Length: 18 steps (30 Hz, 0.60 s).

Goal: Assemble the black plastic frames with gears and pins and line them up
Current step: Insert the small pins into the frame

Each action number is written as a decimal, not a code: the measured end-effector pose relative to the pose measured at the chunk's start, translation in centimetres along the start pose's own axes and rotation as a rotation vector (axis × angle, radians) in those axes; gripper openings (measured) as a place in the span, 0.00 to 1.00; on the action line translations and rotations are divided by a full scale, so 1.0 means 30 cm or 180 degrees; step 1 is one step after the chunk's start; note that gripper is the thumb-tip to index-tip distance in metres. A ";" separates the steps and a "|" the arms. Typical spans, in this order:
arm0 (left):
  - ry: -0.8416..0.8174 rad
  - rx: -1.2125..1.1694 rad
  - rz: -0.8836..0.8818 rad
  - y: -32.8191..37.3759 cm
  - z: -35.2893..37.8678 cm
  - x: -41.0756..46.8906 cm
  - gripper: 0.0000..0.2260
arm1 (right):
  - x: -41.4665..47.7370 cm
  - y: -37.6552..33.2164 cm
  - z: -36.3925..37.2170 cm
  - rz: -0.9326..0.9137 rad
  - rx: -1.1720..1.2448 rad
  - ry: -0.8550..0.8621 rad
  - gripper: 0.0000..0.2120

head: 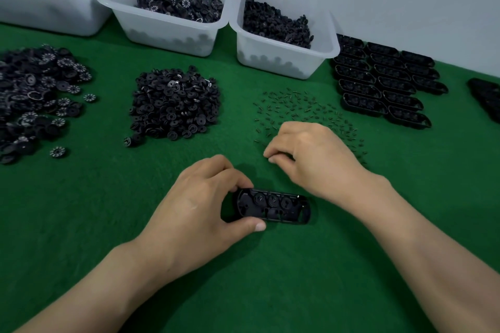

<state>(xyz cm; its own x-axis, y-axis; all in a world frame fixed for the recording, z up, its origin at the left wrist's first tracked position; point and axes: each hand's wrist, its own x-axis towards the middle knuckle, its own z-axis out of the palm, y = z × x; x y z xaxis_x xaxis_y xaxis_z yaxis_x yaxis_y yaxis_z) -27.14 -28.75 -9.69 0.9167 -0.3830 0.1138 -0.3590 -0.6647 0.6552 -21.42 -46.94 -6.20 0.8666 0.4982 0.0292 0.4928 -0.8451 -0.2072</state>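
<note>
A black plastic frame (278,205) with three gears seated in it lies on the green felt at centre. My left hand (200,211) grips its left end between thumb and fingers. My right hand (305,154) hovers just behind the frame, at the near edge of a scatter of small black pins (300,108), with its fingertips curled down on the felt; whether they pinch a pin I cannot tell. Rows of assembled frames (384,84) lie lined up at the right.
A pile of black washer-like gears (173,105) sits mid-left and a pile of toothed gears (35,100) at far left. Three white bins (167,32) (286,62) (54,11) of black parts stand along the back. More frames (487,97) lie at the right edge.
</note>
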 end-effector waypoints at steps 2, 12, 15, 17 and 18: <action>-0.0009 0.0014 0.0009 -0.001 0.002 0.002 0.22 | -0.006 -0.001 -0.006 0.0011 -0.0081 0.0052 0.06; -0.0011 0.0012 0.0015 0.000 0.001 0.001 0.22 | -0.229 -0.007 0.046 0.0815 0.2099 0.0707 0.08; -0.0015 0.0024 0.0001 0.002 -0.001 0.000 0.22 | -0.234 -0.017 0.068 0.0775 0.2145 0.0780 0.09; -0.0008 0.0033 -0.0014 0.003 -0.001 -0.001 0.22 | -0.232 -0.016 0.076 0.0744 0.2135 0.0807 0.08; -0.0002 0.0035 -0.0025 0.003 0.000 0.000 0.22 | -0.230 -0.017 0.078 0.0721 0.2108 0.0825 0.08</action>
<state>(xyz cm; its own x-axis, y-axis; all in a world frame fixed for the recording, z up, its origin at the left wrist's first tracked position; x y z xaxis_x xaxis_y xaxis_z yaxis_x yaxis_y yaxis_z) -27.19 -28.79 -9.62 0.9195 -0.3780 0.1081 -0.3536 -0.6748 0.6478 -27.83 -49.51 -8.58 0.9724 0.1946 0.1285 0.2205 -0.5872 -0.7789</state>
